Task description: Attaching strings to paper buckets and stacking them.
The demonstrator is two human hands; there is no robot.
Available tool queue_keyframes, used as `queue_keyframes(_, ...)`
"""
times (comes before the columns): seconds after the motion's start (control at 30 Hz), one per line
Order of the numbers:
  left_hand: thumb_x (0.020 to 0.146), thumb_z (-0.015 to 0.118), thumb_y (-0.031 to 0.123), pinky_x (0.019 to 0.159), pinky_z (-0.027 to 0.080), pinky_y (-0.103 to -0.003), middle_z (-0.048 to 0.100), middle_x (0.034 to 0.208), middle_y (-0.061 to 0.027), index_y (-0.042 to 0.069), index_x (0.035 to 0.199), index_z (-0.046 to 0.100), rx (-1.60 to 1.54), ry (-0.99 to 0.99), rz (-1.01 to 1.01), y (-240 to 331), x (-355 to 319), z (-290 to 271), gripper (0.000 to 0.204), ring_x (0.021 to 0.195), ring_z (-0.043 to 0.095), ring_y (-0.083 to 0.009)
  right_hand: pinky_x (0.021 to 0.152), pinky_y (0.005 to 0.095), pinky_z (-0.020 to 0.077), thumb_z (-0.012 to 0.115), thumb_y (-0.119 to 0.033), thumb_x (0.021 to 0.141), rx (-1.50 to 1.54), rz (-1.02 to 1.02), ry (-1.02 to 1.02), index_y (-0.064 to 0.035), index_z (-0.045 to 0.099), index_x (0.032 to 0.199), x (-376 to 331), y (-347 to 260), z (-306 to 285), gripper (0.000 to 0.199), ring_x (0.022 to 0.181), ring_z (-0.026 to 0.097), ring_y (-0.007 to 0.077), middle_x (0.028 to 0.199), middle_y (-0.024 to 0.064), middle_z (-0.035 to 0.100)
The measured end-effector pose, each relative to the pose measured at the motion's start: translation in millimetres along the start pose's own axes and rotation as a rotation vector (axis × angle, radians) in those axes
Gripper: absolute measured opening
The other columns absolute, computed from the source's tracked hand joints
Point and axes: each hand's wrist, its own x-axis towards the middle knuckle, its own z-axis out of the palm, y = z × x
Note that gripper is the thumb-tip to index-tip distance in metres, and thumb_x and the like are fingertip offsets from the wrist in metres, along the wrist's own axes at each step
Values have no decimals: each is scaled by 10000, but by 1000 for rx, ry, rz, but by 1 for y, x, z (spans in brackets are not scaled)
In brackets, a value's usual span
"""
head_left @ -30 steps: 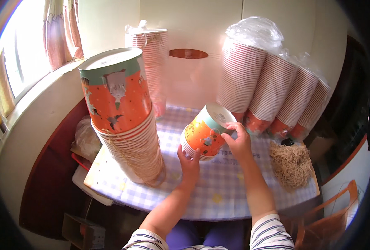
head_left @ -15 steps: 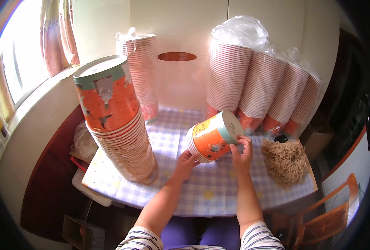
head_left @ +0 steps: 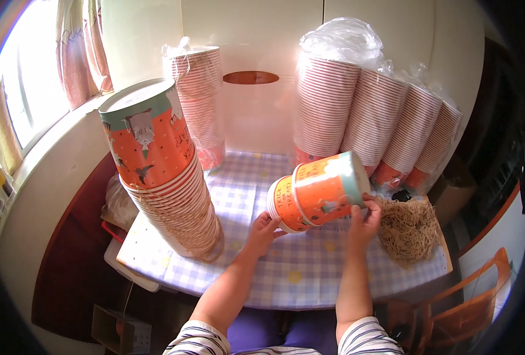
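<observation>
Above the checked tablecloth (head_left: 256, 195), both hands hold one orange paper cup (head_left: 317, 192) up off the table, turned on its side so its pale green base end points right and its rolled rim points left. The left hand (head_left: 265, 229) is under the rim end, fingers curled up against the cup's lower edge. The right hand (head_left: 364, 220) has the base end, thumb and fingers closed on its edge; how firmly they press I can't quite tell from this angle. The cup hangs clear of the cloth, roughly over the middle of the table and near the person's chest.

Just right of the right hand lies a heap of tan raffia-like string (head_left: 409, 228), loose and tangled, reaching toward the table's right edge. To the left, well apart from the held cup, a tall stack of nested orange cups (head_left: 168, 189) leans up from the table, its top cup showing a green band and small printed figures.

Behind, against the cream wall, four long sleeves of cups in clear plastic (head_left: 372, 124) lean side by side, tilted toward the right. Another wrapped stack (head_left: 200, 100) stands upright at the back left. A brown oval handle (head_left: 250, 77) shows on the wall panel between them. At the lower right stands an orange wooden chair (head_left: 463, 307), and pink curtains (head_left: 79, 53) hang by the bright window on the left.
</observation>
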Motion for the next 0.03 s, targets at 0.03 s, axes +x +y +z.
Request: queue_keyframes(0.03, 878, 612, 251, 854, 495, -414, 591, 1105, -69, 71, 1135, 469, -11, 9, -10, 1, 2, 1, 345, 990, 598, -202, 978, 366, 354, 647, -119, 801, 98, 86, 74, -66, 498, 996, 3, 5, -3, 251, 1050, 494, 234, 1124, 99, 509)
